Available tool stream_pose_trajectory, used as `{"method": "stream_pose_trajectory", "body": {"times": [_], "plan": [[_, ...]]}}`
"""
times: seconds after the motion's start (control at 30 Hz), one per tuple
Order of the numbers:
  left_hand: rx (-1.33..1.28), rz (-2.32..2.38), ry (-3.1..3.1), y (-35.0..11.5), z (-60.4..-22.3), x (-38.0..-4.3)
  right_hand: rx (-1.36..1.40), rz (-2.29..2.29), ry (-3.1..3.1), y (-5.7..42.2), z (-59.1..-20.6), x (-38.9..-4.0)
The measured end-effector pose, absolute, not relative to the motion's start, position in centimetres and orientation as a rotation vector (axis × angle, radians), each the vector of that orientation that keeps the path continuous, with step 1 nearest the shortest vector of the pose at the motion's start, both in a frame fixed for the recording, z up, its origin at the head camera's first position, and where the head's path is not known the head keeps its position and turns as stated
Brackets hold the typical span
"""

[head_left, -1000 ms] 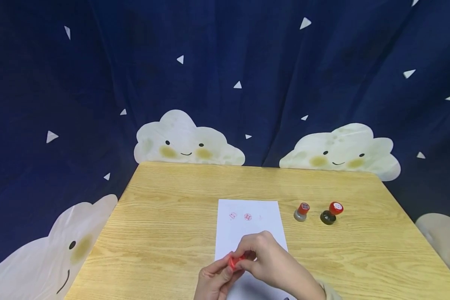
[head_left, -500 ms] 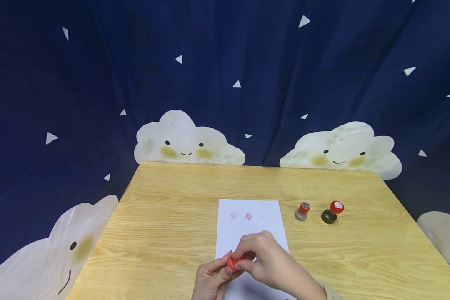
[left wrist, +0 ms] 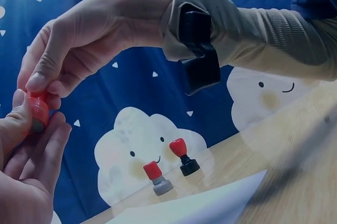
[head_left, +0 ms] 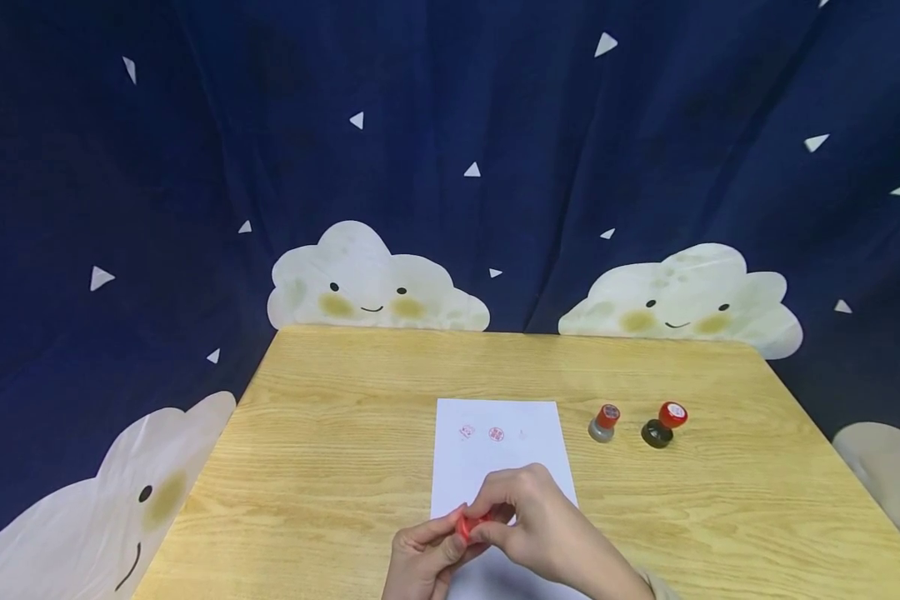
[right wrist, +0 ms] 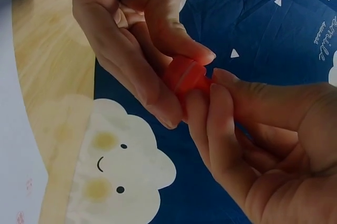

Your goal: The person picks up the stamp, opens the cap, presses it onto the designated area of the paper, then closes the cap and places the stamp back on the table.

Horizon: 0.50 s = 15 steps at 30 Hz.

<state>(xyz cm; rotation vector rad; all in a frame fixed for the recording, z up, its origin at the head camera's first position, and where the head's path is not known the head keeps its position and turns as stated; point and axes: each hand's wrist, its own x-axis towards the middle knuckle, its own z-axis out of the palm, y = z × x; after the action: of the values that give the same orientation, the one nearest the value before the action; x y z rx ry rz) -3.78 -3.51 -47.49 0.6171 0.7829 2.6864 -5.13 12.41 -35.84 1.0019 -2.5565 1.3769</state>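
Above the lower part of a white paper sheet, both hands hold a small red stamp. My left hand pinches its wide end between thumb and fingers. From the other side, my right hand pinches the narrower part with thumb and fingertips. In the right wrist view a thin pale line runs round the wide end of the red stamp. The left wrist view shows a grey-looking end face on it. Fingers cover much of its body.
Red prints mark the upper part of the paper. To its right on the wooden table stand a red-and-grey stamp and a black stamp with a red knob. A blue cloud-patterned curtain hangs behind the table.
Both hands keep their grip on the red stamp in nearly the same place. The head view has shifted very slightly.
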Motion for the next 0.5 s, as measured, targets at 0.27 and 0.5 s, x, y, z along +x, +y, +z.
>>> {"method": "stream_pose_trajectory", "body": {"times": [0.27,0.5], "plan": [[0.575,2.675,0.798,-3.58,-47.23,-3.97,1.024,1.368,-2.522,12.41,-35.86,-5.18],[0.400,2.619,0.790,-3.77,-47.30,-3.87,0.982,1.301,-2.571,12.28,-36.26,-5.41]]}}
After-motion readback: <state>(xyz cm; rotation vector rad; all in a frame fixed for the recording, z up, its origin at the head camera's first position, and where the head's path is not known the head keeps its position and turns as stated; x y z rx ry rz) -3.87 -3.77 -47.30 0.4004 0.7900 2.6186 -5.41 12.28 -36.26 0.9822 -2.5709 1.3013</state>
